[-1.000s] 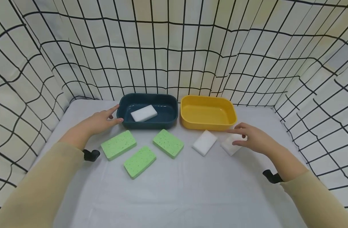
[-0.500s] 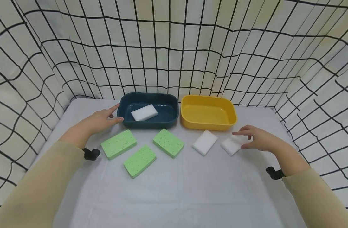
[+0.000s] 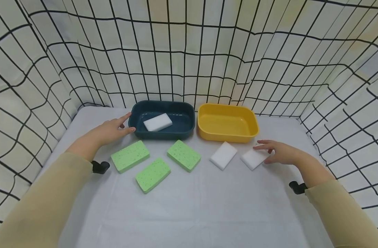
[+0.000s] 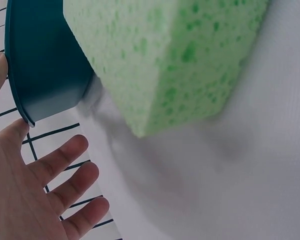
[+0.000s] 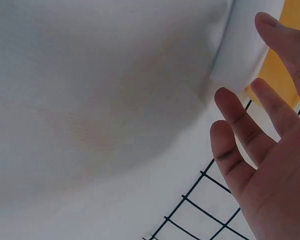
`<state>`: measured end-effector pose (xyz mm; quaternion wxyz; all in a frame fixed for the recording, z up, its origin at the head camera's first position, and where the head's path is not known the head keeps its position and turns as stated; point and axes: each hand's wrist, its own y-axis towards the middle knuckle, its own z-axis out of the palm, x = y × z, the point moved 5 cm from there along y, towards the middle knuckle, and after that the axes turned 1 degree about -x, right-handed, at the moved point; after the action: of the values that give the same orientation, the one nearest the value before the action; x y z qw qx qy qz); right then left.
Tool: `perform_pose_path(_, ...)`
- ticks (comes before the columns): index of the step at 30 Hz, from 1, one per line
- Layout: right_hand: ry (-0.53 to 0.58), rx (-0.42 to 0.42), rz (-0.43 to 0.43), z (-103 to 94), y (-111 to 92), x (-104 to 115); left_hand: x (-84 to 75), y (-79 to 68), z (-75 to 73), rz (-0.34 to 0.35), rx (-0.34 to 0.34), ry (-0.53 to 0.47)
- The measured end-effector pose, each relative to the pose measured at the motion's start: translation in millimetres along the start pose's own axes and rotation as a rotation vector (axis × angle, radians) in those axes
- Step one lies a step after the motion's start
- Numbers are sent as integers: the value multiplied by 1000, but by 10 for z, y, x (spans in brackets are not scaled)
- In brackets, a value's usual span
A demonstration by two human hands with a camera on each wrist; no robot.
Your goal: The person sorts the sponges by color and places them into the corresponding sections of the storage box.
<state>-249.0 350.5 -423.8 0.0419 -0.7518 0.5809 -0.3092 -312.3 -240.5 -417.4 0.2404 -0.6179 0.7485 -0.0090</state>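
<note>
In the head view my left hand (image 3: 106,132) touches the left end of a dark blue tub (image 3: 184,135) with thumb and index fingertip. The left wrist view shows those tips at the tub's rim (image 4: 20,107) and the other fingers spread apart. A white sponge block (image 3: 158,122) lies inside the tub. My right hand (image 3: 282,153) is over the right side of another white sponge block (image 3: 251,159), fingers loosely extended and thumb apart. A third white block (image 3: 223,156) lies just left of it. The right wrist view shows my right fingers (image 5: 240,120) slightly bent beside the block (image 5: 242,45).
A yellow tub (image 3: 227,122) stands right of the blue one, at the back of a white-covered table (image 3: 189,220). Several green sponges, such as the front one (image 3: 153,175), lie before the blue tub. Black wire grid (image 3: 186,55) walls rise at the back and sides.
My right hand has drawn back to the right and slightly down from the yellow tub's front corner, uncovering more of the white block. The left hand stays at the blue tub's rim.
</note>
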Motion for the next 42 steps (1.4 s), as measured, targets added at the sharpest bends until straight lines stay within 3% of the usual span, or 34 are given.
perform_pose_path(18, -19, -59, 6, 84, 47, -86, -31, 5, -3, 5, -6, -2)
perform_pose_path(42, -52, -135, -49, -113, -158, 96, -20, 7, -4, -1, -9, -20)
